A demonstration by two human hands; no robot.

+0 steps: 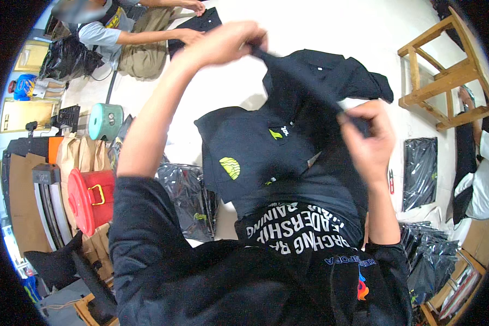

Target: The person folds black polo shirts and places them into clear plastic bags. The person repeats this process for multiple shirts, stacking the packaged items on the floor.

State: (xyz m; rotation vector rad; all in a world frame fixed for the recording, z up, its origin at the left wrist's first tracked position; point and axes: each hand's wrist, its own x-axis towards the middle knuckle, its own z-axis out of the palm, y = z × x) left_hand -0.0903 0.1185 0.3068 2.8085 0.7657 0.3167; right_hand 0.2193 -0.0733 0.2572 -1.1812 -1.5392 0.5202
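Note:
Both of my hands hold up a stretch of black shirt fabric (305, 81), pulled taut on a slant between them. My left hand (238, 40), blurred, grips its upper end. At the lower right end, my right hand (371, 130) pinches the cloth between thumb and fingers. Beneath lies a dark shirt (252, 138) with a yellow-green round print and a small logo. Another black garment (330, 65) is spread on the white floor beyond. How the layers join under my hands cannot be told.
A co-worker (102, 36) handles a black garment (193, 32) at the upper left. Plastic-wrapped dark packets (187, 199) lie at my left, more (428, 256) at my right, one (419, 173) on the floor. A wooden stool (448, 77), red lidded bucket (91, 199) and teal stool (106, 121) stand around.

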